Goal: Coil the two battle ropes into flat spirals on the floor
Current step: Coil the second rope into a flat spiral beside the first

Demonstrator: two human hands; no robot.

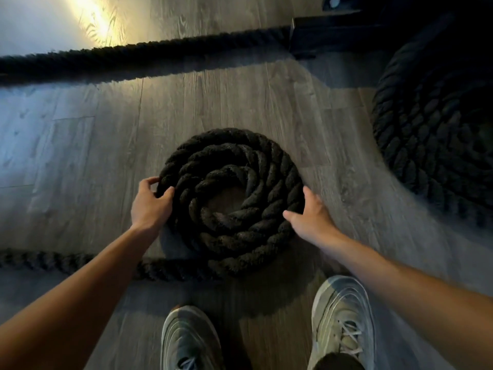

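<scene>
The rope coil (240, 156) lies on the floor (240, 97) between both hands: the left hand (150, 204) grips its outer turn, the right hand (309, 214) presses open-fingered against the opposite edge.

Head view, steeply down, near floor (240, 97)

A grey wood-grain floor (240, 97) is stretching across the whole view, its plank seams running away from the camera; a warm yellow patch of light (98, 20) is glowing on it at the top left; a dark metal base (328, 36) is sitting in shadow at the top right; a pale left sneaker (190, 340) and a pale right sneaker (342, 319) are standing on the boards at the bottom edge, toes pointing forward.
</scene>
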